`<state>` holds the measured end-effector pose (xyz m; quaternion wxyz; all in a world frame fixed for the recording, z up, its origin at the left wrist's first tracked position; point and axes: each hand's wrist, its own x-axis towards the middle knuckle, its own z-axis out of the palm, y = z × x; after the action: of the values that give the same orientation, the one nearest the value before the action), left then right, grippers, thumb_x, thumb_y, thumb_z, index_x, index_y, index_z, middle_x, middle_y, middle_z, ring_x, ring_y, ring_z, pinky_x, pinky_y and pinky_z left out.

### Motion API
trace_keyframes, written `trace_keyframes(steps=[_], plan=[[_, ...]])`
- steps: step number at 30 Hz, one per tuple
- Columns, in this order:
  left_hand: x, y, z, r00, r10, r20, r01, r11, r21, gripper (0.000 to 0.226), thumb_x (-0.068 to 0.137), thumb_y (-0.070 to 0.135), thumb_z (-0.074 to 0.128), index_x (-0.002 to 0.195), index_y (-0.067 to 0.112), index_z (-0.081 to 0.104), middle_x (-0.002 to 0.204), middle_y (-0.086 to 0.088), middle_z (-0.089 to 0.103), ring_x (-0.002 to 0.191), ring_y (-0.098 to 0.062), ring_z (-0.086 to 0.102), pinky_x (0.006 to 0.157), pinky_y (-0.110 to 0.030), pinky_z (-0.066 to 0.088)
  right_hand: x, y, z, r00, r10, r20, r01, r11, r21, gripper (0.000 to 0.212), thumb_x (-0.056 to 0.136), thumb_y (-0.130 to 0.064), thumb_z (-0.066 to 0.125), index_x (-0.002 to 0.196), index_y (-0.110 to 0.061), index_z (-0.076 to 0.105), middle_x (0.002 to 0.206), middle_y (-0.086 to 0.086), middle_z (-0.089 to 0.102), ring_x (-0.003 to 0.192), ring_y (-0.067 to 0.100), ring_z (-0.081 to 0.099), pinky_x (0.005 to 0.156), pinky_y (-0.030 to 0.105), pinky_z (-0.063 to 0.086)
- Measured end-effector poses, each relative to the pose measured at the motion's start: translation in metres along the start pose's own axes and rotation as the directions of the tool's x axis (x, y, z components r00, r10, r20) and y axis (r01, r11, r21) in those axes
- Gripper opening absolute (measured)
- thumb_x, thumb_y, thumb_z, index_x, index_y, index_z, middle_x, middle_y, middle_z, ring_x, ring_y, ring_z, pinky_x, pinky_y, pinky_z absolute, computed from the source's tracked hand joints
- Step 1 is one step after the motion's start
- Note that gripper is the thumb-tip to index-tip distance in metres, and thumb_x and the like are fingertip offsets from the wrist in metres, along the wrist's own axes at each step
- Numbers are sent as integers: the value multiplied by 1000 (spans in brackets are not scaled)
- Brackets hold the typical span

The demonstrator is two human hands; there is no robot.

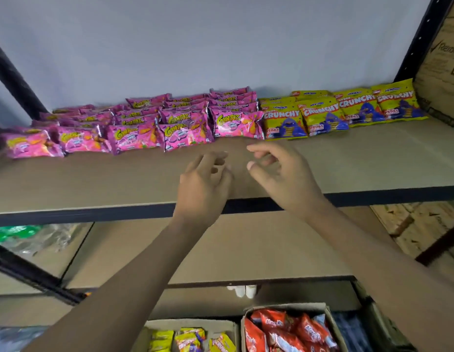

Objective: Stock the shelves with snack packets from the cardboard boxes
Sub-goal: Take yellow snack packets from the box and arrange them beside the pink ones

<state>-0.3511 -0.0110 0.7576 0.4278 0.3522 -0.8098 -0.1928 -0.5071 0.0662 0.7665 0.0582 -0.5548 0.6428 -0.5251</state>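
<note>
Shelf (373,161) lies beneath your left hand (204,181) and right hand (284,174), both loose-fingered, holding nothing; set boxed packets (284,329) label-forward, rows flush

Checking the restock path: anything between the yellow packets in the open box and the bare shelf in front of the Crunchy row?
Nothing visible. The yellow packets lie uncovered in their box, and the shelf in front of the Crunchy row is bare. The left hand and right hand hold nothing.

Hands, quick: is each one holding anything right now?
Left hand: open, fingers loosely curled, holding nothing, above the shelf.
Right hand: open, fingers relaxed, holding nothing.
</note>
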Motion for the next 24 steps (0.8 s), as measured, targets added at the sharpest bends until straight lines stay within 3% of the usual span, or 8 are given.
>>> trace_keyframes(steps=[3,8,13,18,24], plan=[[-34,-26,-50,998,-48,-52,47,998,-34,18,95,17,63,112,17,65,93,9,67,81,8,60,70,-3,39,-24,-35,54,995,-26,98,13,991,131,28,86,-21,69,114,-27,69,95,-4,64,80,10,60,70,9,39],[-98,-85,-121,984,-127,-125,128,992,4,15,93,21,63,107,14,66,84,10,68,78,-1,60,64,-6,35,-67,-66,142,956,-128,264,67,971,230,26,89,-19,67,115,-19,68,87,-9,65,77,10,60,66,8,40],[-164,-156,-154,933,-342,-110,345,939,9,14,94,20,64,107,19,66,78,11,65,76,-4,59,64,-9,39,-115,-59,223,886,-43,462,-57,978,202,25,90,-19,68,114,-24,68,86,-14,65,79,6,61,65,11,46],[-233,-230,-155,844,-535,-38,536,844,25,9,95,24,62,103,26,65,78,8,64,75,-3,58,64,-8,39,-171,-20,291,804,127,580,-226,969,100,23,87,-14,70,105,-29,70,78,-9,66,64,5,56,65,11,41],[-316,-310,-137,639,-767,58,763,642,78,12,95,29,61,104,23,65,78,13,63,69,11,56,58,-8,38,-239,35,349,681,300,668,-335,939,-81,20,88,-18,70,103,-32,69,77,-10,63,68,-2,57,67,11,41]])
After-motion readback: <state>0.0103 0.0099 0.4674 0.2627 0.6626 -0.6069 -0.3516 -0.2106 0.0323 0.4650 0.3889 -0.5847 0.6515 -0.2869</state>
